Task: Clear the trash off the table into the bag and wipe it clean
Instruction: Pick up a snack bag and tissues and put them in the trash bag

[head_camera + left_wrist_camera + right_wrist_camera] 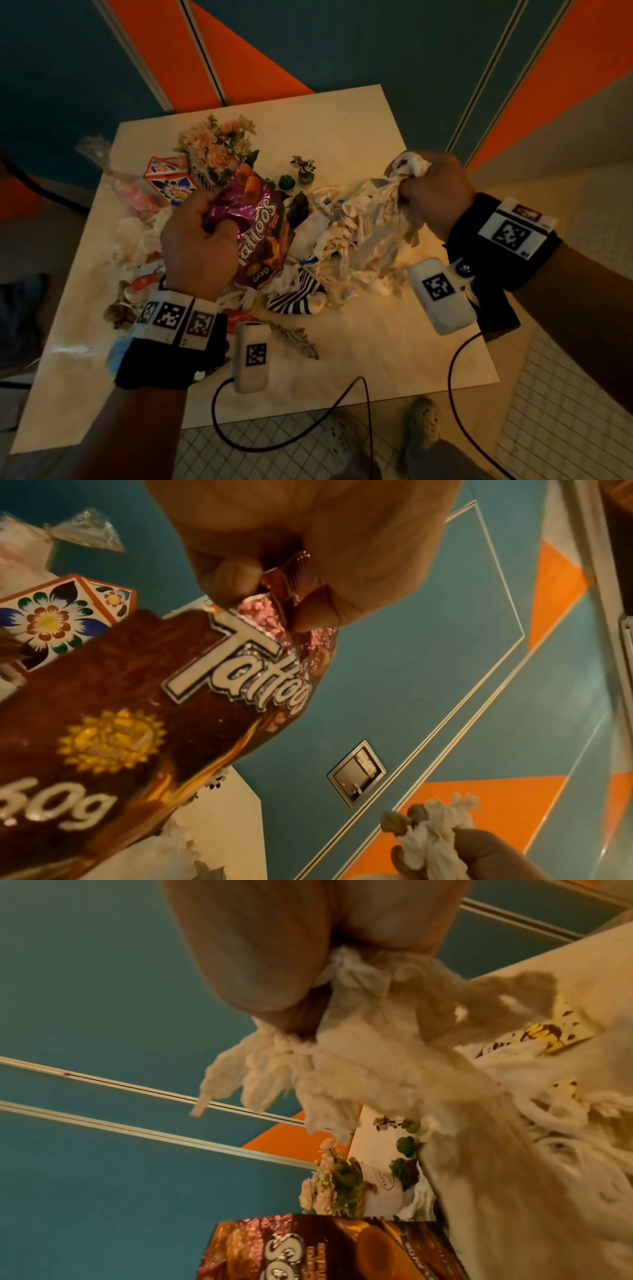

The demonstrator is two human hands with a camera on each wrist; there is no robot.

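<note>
My left hand (219, 219) grips the top of a purple "Tattoos" snack bag (260, 233) and holds it tilted above the trash heap on the white table (359, 342). The left wrist view shows thumb and fingers (236, 574) pinching the bag's crimped top edge, with the snack bag (137, 710) hanging below. My right hand (407, 178) clutches a wad of white shredded tissue (376, 219), whose strands trail down into the heap. In the right wrist view the tissue (359, 1069) bunches out of my closed right hand (318, 993).
A flower bouquet (219, 144), a flower-patterned box (169, 180) and small green figures (287, 181) stand at the back of the table. More tissue (137, 236), a striped wrapper (294, 298) and scraps litter the middle. Wrist cables hang past the front edge.
</note>
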